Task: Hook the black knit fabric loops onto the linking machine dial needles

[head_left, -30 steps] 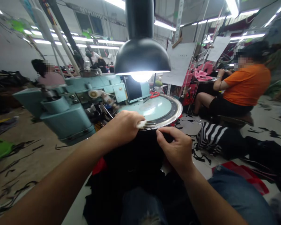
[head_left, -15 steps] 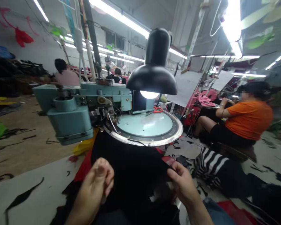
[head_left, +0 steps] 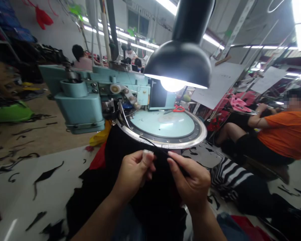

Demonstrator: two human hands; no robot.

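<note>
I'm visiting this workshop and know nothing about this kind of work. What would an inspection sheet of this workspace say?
surface: white work surface, with the fabric lying across it.
job's things: black knit fabric, held just below the needle ring of a teal circular linking machine.
clutter: black fabric scraps; red scissors on the dial; striped knit garment.
hands: left hand and right hand both pinch the fabric.
cables: thin wires hang overhead, upper left.
surroundings: black lamp, lit, above the dial; seated person in an orange shirt at right.
</note>
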